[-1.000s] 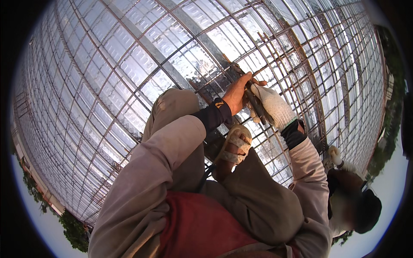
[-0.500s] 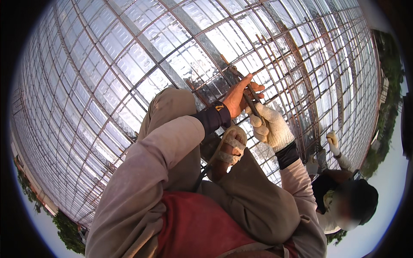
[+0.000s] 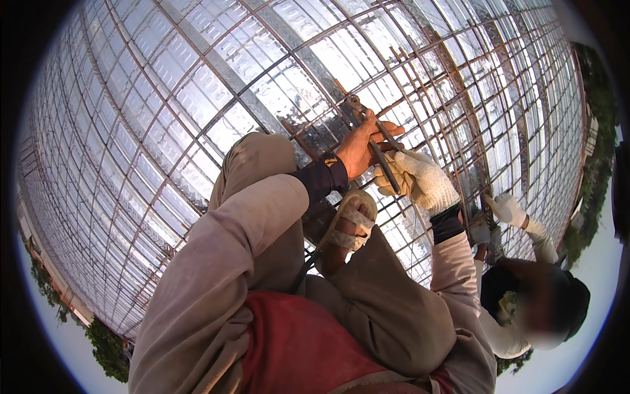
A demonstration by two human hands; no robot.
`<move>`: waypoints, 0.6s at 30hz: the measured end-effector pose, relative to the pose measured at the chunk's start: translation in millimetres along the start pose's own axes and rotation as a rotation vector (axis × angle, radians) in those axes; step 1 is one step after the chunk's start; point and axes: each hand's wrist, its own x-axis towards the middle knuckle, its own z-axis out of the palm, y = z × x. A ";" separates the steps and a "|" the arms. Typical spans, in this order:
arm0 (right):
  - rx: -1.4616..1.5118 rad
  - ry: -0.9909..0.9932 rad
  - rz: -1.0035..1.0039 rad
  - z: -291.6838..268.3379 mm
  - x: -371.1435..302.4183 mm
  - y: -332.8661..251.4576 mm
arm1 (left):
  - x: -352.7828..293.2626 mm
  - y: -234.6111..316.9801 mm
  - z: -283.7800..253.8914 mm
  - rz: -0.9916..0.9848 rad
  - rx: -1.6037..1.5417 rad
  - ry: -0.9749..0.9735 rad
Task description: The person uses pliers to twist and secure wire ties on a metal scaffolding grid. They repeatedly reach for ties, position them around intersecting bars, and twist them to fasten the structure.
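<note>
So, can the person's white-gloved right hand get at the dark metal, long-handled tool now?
Probably yes: the white-gloved right hand is at the handle end of the dark metal, long-handled tool, and the bare left hand sits farther up, seemingly leaving that end free.

Behind the handles of a slim dark metal two-handled tool (image 3: 384, 167), part of my bare left hand (image 3: 357, 152) is hidden. Whether the fingertips of my right hand (image 3: 423, 180), in its white knitted glove, touch a handle, I can't tell. Beyond my left fingers, the tool's end is too small to read against the rusty steel bar grid (image 3: 238, 97), which the upper edge cuts off. Right of my gloved fingers, a black-capped co-worker's head (image 3: 538, 299) is blurred.
</note>
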 end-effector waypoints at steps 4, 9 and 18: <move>-0.463 0.118 -0.052 4.6 1.6 -31.0 | 6.7 2.1 2.5 0.015 -0.046 -0.030; -1.701 0.442 -0.473 71.0 -29.6 -22.2 | 2.5 4.2 15.6 0.048 -0.016 0.134; -0.376 0.018 0.062 33.9 -16.6 -29.5 | -2.0 7.8 10.2 -0.009 -0.028 0.077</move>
